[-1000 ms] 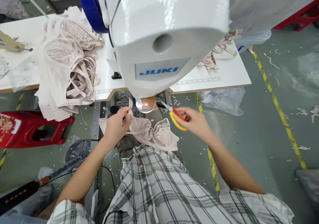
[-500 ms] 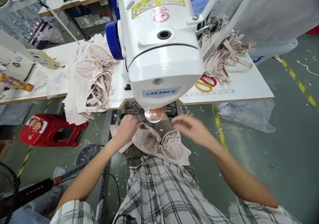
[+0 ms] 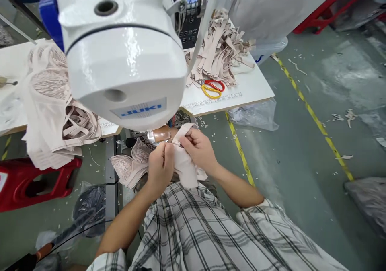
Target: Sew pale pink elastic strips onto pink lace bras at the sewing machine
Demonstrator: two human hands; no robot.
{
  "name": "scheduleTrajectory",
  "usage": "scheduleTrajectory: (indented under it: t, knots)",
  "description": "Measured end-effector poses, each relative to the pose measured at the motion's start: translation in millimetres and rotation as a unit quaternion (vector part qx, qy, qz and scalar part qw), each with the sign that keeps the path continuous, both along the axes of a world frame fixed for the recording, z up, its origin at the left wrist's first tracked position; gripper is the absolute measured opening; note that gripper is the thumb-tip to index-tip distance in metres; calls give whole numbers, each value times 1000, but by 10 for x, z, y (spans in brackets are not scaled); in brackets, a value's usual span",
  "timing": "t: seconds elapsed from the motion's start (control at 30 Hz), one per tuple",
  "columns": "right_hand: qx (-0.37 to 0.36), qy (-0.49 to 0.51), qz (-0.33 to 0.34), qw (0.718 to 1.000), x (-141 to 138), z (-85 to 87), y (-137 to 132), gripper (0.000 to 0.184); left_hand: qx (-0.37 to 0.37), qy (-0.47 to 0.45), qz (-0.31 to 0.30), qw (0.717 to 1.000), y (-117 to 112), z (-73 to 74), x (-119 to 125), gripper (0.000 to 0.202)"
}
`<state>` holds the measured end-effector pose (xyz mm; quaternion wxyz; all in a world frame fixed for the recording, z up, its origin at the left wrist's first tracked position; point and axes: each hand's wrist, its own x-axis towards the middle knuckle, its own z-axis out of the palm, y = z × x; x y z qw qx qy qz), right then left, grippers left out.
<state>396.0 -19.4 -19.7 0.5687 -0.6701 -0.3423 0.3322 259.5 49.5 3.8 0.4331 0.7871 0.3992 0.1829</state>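
Observation:
A beige lace bra hangs between my two hands, just in front of the sewing machine. My left hand is closed on the edge of its fabric. With thumb and fingers, my right hand pinches the same bra by a folded strip at its upper end. Lace cups lie to the left of my left hand, over my lap; I cannot tell whether they belong to the held bra. Behind my hands the machine's copper-coloured part shows below its head.
Left of the machine a pile of beige bras overhangs the table edge. On the right tabletop are scissors with red and yellow handles and a heap of beige straps. A red stool stands at lower left.
My right hand has come in from the right and now grips the bra. Both hands are together, with the bra's end raised between them. The view has swung to the right.

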Motion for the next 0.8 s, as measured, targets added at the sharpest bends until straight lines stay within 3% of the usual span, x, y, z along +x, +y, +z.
scheduleTrajectory:
  t: [0.1,0.23,0.33,0.5,0.8]
  knots:
    - [-5,-84,4,996,161,55,242,23,85,33,29,995,91,-70,-104,29]
    - [-4,-129,53,990,375,30,553,18,226,109,-31,968,241,-165,-211,34]
    - [10,-152,94,984,471,18,725,12,289,154,-36,944,318,-166,-213,38]
    - [9,-192,120,974,514,60,879,7,311,169,-34,935,390,-101,-182,38]
    - [-27,-202,133,970,500,130,893,5,295,162,-38,941,442,-94,-183,36]
